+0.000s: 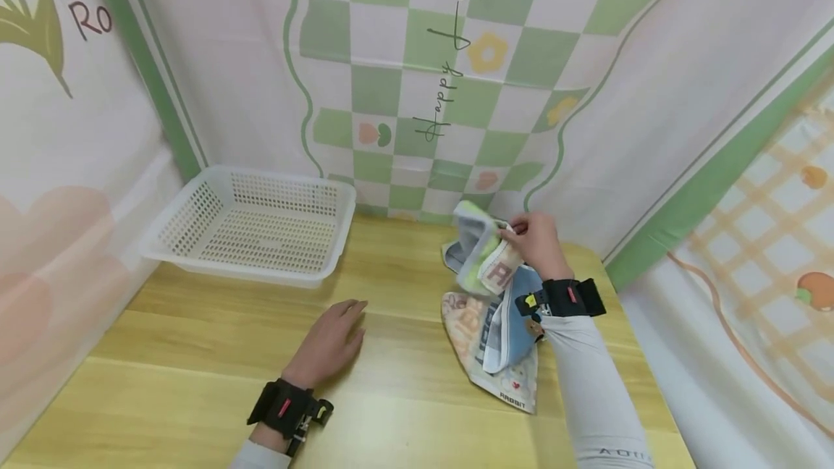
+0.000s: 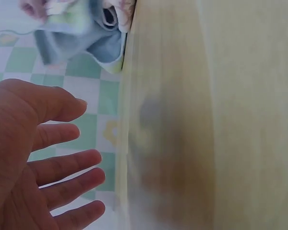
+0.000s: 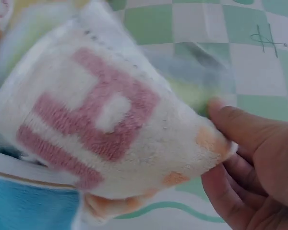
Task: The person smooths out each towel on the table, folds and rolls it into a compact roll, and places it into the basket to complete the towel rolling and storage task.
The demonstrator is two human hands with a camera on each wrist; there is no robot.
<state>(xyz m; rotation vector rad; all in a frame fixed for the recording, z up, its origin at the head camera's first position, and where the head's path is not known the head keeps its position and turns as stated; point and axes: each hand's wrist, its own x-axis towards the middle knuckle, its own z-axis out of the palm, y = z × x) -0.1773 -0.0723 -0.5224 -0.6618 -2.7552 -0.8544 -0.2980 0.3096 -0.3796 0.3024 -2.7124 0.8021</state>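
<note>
At the right of the table, my right hand (image 1: pixel 537 237) pinches a corner of a small towel between thumb and fingers. This towel (image 1: pixel 476 244) shows green, grey and cream parts, with a reddish-pink letter that fills much of the right wrist view. Below it lies a blue towel (image 1: pixel 517 328) with a pale border, on top of a cream printed towel (image 1: pixel 511 386) marked "RABBIT". My left hand (image 1: pixel 329 342) is over the middle of the table, fingers loosely extended and holding nothing. In the left wrist view its fingers (image 2: pixel 67 165) are spread apart.
A white perforated plastic basket (image 1: pixel 244 273) stands at the back left of the wooden table (image 1: pixel 391 396). Behind the table hangs a green-and-white checked curtain (image 1: pixel 430 93), with more printed fabric at both sides.
</note>
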